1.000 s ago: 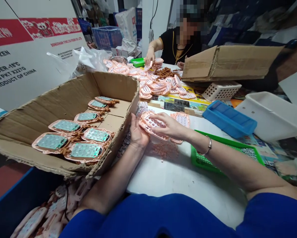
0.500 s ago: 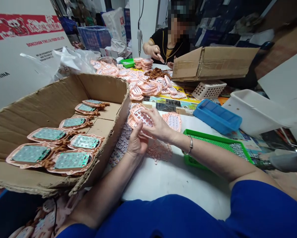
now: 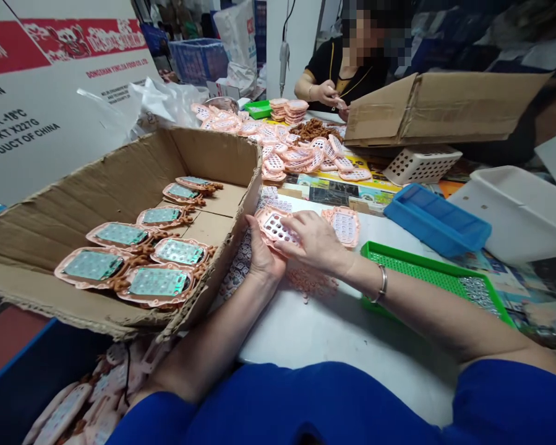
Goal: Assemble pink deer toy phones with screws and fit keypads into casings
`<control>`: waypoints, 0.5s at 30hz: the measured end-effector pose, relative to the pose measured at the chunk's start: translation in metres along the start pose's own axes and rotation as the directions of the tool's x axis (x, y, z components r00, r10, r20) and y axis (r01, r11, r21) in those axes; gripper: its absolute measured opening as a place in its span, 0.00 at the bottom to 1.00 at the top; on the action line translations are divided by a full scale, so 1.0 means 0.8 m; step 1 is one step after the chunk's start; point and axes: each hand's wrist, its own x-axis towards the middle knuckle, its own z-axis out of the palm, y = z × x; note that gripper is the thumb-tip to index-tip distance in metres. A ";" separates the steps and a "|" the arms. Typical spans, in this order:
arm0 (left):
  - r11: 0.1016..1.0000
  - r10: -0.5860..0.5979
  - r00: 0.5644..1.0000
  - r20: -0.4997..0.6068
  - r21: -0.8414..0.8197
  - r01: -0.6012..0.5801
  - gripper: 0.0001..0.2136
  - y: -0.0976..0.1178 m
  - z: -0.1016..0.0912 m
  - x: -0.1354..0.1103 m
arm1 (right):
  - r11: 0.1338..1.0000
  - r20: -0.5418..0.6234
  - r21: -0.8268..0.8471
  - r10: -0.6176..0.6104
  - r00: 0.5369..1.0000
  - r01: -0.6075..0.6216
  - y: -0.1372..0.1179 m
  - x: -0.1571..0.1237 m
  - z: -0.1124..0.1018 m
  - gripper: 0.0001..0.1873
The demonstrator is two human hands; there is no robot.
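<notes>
My left hand (image 3: 267,258) grips the near left edge of a pink plastic shell (image 3: 278,226) with rows of round holes. Across the shell's right side lie the bent fingers of my right hand (image 3: 312,241), which also holds it; a bracelet circles that wrist. The right fingertips partly hide the holes. On the white tabletop to the right rests another pink shell (image 3: 345,226) with a pale keypad in it. Small pink pieces (image 3: 310,283) are scattered below my hands. Pale patterned pieces (image 3: 237,272) lie beside my left hand, partly hidden by the box.
A cardboard box (image 3: 213,154) at left holds several pink shells with green circuit boards (image 3: 161,282). On the right are a green tray (image 3: 417,272) with small metal parts, a blue bin (image 3: 438,219) and a white tub (image 3: 523,210). Beyond shell piles (image 3: 300,154) sits a co-worker (image 3: 333,68).
The camera view has swung left, so things appear farther right. The shell in my hands is turned flatter, showing its holes more fully. The co-worker's hands have come closer together.
</notes>
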 end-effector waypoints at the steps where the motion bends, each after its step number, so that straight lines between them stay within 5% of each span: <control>1: 1.000 -0.022 1.000 -0.013 0.015 0.022 0.18 0.000 0.000 -0.001 | 0.999 0.020 -0.048 -0.001 1.000 0.002 -0.004 -0.001 -0.003 0.30; 3: 0.992 -0.102 0.993 -0.066 0.062 0.106 0.09 0.000 0.001 -0.002 | 0.996 0.078 -0.090 -0.015 0.997 0.022 -0.009 0.001 -0.014 0.29; 7: 0.985 -0.143 0.970 -0.198 0.064 0.159 0.13 -0.001 0.002 -0.001 | 0.997 0.125 0.017 0.072 0.990 -0.075 0.008 0.032 -0.047 0.29; 10: 0.986 -0.146 0.964 -0.223 0.043 0.159 0.16 -0.003 0.004 -0.002 | 0.977 0.026 -0.063 0.208 0.978 -0.206 0.048 0.086 -0.060 0.26; 15: 0.978 -0.193 0.955 -0.223 0.029 0.204 0.13 -0.004 0.004 -0.003 | 0.957 0.078 -0.207 0.225 0.971 -0.205 0.133 0.189 -0.033 0.13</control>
